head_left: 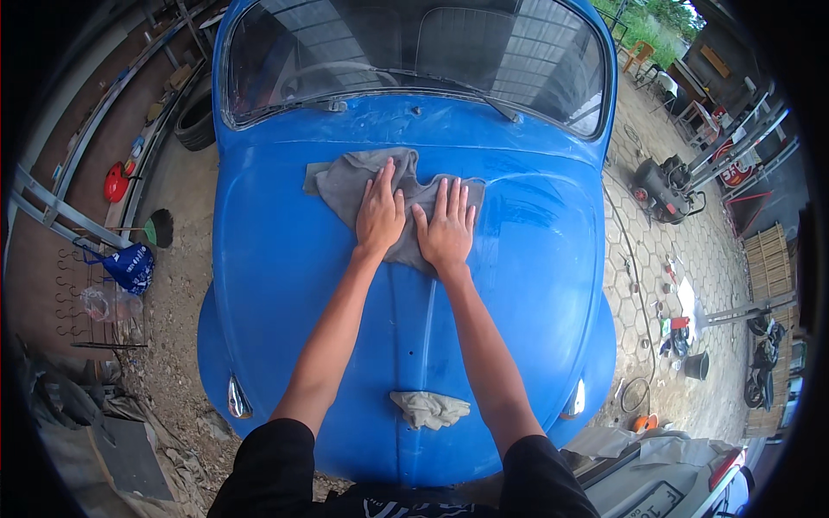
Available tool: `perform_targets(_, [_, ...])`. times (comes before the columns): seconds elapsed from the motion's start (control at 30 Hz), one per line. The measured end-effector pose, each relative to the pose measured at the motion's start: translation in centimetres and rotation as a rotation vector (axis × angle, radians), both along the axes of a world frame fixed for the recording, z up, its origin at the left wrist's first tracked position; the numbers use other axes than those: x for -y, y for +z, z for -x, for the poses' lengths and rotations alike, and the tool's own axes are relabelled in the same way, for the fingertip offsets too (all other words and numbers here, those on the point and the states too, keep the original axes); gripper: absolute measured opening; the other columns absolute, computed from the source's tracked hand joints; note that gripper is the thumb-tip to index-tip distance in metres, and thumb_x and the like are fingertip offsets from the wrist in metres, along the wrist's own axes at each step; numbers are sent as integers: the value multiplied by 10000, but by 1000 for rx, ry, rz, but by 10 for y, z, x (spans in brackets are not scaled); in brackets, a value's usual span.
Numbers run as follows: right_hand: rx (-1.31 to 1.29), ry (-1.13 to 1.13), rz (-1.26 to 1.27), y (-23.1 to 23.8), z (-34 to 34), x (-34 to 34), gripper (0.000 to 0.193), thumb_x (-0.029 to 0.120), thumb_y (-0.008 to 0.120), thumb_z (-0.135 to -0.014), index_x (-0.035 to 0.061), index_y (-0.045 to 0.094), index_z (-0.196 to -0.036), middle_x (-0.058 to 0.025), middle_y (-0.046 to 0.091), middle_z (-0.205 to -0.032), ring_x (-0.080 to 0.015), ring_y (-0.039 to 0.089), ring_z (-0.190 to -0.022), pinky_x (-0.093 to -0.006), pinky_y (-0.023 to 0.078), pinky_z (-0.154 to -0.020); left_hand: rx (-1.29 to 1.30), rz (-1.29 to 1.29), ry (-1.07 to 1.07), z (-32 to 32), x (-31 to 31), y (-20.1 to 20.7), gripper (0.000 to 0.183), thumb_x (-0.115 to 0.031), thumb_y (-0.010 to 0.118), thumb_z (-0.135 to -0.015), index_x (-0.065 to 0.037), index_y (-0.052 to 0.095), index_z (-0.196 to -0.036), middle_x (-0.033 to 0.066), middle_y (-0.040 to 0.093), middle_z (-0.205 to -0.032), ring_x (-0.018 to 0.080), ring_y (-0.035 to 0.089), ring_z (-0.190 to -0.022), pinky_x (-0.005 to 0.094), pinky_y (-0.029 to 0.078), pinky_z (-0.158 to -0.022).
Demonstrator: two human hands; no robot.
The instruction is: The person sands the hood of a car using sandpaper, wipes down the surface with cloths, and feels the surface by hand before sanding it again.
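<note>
Both my arms stretch forward over the blue hood (285,259) of a car. A grey cloth (341,177) lies spread and wrinkled on the upper part of the hood, below the windshield. My left hand (380,214) presses flat on the cloth's middle, fingers extended. To its right, my right hand (447,226) also rests flat on the cloth, with its fingers stretched out. Streaky smears show on the paint to the right of the cloth. Nearer to me, a crumpled beige cloth (429,409) sits on the front of the hood.
Beyond the hood is the windshield (414,56) with its wipers. On the left stand shelves, a tire (195,121) and a blue bag (129,268). A black air compressor (667,190), a hose and a dark bucket (696,365) are on the paved floor at right.
</note>
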State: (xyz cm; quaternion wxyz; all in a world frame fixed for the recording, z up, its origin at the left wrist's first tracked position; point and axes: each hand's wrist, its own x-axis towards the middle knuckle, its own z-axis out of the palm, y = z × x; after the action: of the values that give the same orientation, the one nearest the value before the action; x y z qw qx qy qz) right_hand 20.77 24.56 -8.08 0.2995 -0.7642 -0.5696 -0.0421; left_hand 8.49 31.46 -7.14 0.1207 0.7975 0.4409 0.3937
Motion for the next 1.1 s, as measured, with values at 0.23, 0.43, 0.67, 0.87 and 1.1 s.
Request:
perform_targets(0.23, [6, 60, -20, 6, -6, -27, 589, 417, 426, -1038, 130, 404, -1551, -126, 350, -1625, -315, 281, -1520, -529, 211, -1227, -79, -65, -38, -9, -24, 4, 425, -109, 438, -1003, 12, 550, -1396, 183, 575, -1428, 334, 478, -1389, 450, 324, -1201])
perform_targets(0.43, [-55, 270, -29, 3, 9, 52, 524, 259, 474, -1020, 109, 441, -1521, -111, 407, -1589, -316, 364, -1478, -513, 303, -1193, -16, 55, -198, 26, 56, -7, 475, -67, 405, -958, 34, 538, -1402, 197, 546, -1455, 351, 459, -1406, 451, 342, -1195])
perform_targets(0.67, [-57, 330, 67, -4, 47, 170, 523, 250, 494, -1008, 113, 459, -1512, -111, 431, -1574, -311, 412, -1448, -505, 327, -1182, -3, 158, -217, 76, 177, -16, 457, -64, 424, -956, 54, 553, -1379, 235, 552, -1435, 387, 494, -1373, 463, 376, -1173])
perform_targets(0.87, [-62, 276, 100, -16, 71, 212, 543, 280, 487, -1003, 124, 450, -1521, -133, 410, -1586, -308, 388, -1466, -506, 309, -1182, -47, 147, -165, 88, 221, -28, 489, -71, 433, -933, 20, 551, -1398, 181, 564, -1445, 345, 488, -1390, 488, 356, -1177])
perform_targets(1.1, [-69, 244, 97, -15, 76, 225, 547, 288, 476, -1006, 131, 442, -1529, -131, 408, -1589, -304, 390, -1465, -510, 308, -1179, -86, 128, -132, 89, 235, -29, 501, -85, 432, -932, 11, 541, -1412, 174, 556, -1457, 329, 481, -1399, 477, 353, -1179])
